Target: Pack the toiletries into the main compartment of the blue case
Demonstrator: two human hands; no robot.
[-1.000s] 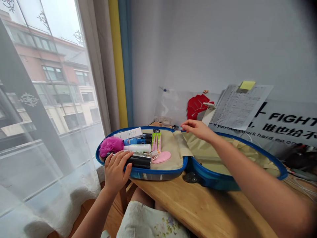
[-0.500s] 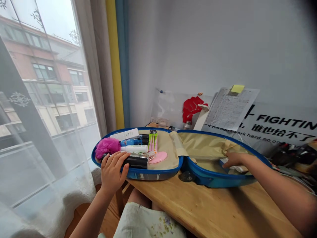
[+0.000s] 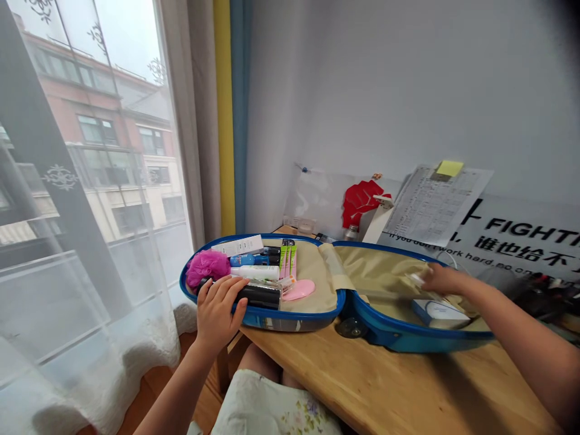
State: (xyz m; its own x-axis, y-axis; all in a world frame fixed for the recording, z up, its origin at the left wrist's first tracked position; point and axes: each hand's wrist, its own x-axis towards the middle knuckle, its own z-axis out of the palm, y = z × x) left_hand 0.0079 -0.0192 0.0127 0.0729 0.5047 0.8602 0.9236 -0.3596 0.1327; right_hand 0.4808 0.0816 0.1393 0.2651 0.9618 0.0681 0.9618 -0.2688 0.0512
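Note:
An open blue suitcase (image 3: 290, 315) lies across the table edge, both halves lined in beige. My left hand (image 3: 222, 305) rests at the near rim of the left half, its stretched fingers lying over a black cylindrical bottle (image 3: 265, 296). Around it are a purple bath puff (image 3: 208, 267), a white tube (image 3: 256, 272), a blue bottle (image 3: 247, 260), a white box (image 3: 238, 245), green-and-pink packets (image 3: 288, 260) and a pink oval piece (image 3: 301, 289). My right hand (image 3: 437, 280), blurred, pinches a small white item (image 3: 414, 278) above the right half. Below sits a blue-and-white box (image 3: 439, 314).
The wooden table (image 3: 362, 380) supports the case. Behind stand a clipped sheaf of papers (image 3: 437, 202) and a red fist cutout (image 3: 360, 204). Dark clutter (image 3: 544, 302) crowds the right side. Sheer curtains (image 3: 113, 290) hang at the left.
My right hand has lifted off the blue-and-white box and moved up and back, now with a small white item. My left hand stays put. The view has shifted slightly left.

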